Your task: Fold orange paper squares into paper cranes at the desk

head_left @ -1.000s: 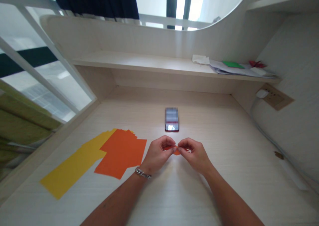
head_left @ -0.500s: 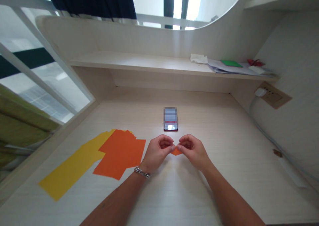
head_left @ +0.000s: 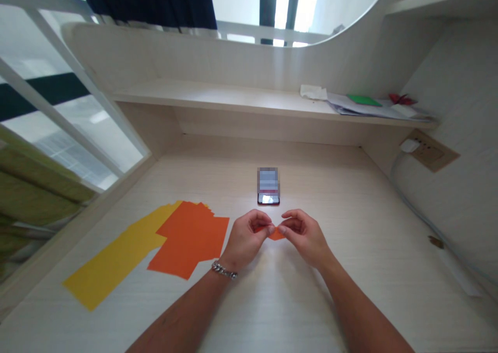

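A small orange paper piece (head_left: 276, 234) is pinched between my two hands near the middle of the desk. My left hand (head_left: 251, 237) grips its left side between thumb and fingers, with a silver chain bracelet on that wrist. On the right side, my right hand (head_left: 301, 234) holds it the same way. The fingers cover much of the piece, so its full shape is hidden. Just beyond the hands lies a phone (head_left: 268, 186), its screen lit and partly blurred. Left of my left hand, orange sheets (head_left: 194, 239) overlap yellow sheets (head_left: 112, 259).
Behind the desk (head_left: 272, 306) runs a shelf (head_left: 210, 96) bearing papers, a green piece (head_left: 363, 100) and a red object (head_left: 402, 99). A socket (head_left: 433, 151) with a white plug and cable is on the right wall. Railings stand on the left.
The view has shifted slightly. Both hands keep their pinch on the small orange piece, and my right index finger looks a little more extended.
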Demonstrator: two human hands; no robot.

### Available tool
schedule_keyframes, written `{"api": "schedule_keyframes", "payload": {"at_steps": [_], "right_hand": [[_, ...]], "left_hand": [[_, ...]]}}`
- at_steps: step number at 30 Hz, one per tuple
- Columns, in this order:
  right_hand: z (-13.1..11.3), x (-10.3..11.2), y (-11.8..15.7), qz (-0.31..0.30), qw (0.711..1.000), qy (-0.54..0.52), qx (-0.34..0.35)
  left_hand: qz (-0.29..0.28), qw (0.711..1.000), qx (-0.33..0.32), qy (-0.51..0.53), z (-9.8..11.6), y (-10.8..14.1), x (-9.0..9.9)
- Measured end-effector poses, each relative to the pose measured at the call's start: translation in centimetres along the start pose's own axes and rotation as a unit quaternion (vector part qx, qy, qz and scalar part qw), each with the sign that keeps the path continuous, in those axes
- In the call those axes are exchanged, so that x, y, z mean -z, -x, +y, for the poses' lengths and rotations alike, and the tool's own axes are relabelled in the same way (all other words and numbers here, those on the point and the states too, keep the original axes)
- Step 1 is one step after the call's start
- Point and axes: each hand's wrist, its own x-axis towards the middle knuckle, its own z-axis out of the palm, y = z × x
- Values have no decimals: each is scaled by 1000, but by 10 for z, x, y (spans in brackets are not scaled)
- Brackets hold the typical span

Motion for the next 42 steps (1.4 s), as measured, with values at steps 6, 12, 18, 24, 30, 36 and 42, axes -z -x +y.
{"api": "schedule_keyframes", "payload": {"at_steps": [6,12,18,24,30,36,42], "right_hand": [[-4,-2,4,39,997,29,59],[-9,-4,5,4,998,44,50],[-4,-7,1,48,998,36,26],[0,-7,-1,14,1000,2,-11],[2,-5,-4,25,999,-22,-17],[3,-5,-3,-2,997,-16,-69],[7,-3,-5,-1,995,1,-97]], "left_hand": [[20,997,-43,-53,4,5,0],[20,995,-58,-76,8,8,-1],[-23,1000,13,-4,7,1,0],[-14,1000,6,-11,4,0,1],[-35,998,37,37,3,-2,2],[-29,997,48,45,4,-3,1],[-17,994,66,88,7,-3,-1]]}}
